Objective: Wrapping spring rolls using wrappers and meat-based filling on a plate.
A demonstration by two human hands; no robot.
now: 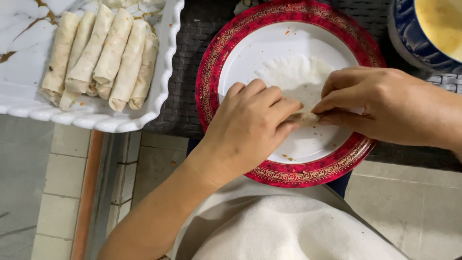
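Cream cloth (284, 226) lies nearest, draped across the person's lap at the bottom of the view, with pale floor tiles (62, 192) to its left and right. Just beyond it sits a round plate (211, 62) with a white centre and a red, gold-patterned rim, resting on a dark woven surface (185, 58). Both hands meet over the near half of the plate. The left hand (250, 125) comes up from the lower left, its fingers curled and pinched on the near edge of a thin, pale wrapper (293, 77). The right hand (380, 106) reaches in from the right, thumb and fingertips closed on the same rolled edge, so the two hands almost touch at the middle. The rest of the wrapper lies flat on the plate beyond the fingers, its far edge rounded and crimped. A few orange flecks dot the white of the plate.

Farther left, a white tray (166, 72) with a scalloped rim stands on the surface, well apart from the plate. In it lie several finished rolls (103, 53), side by side and touching, slanted slightly to the right. At the far right corner, a blue bowl (409, 38) holds a yellowish liquid (440, 21), cut off by the frame.
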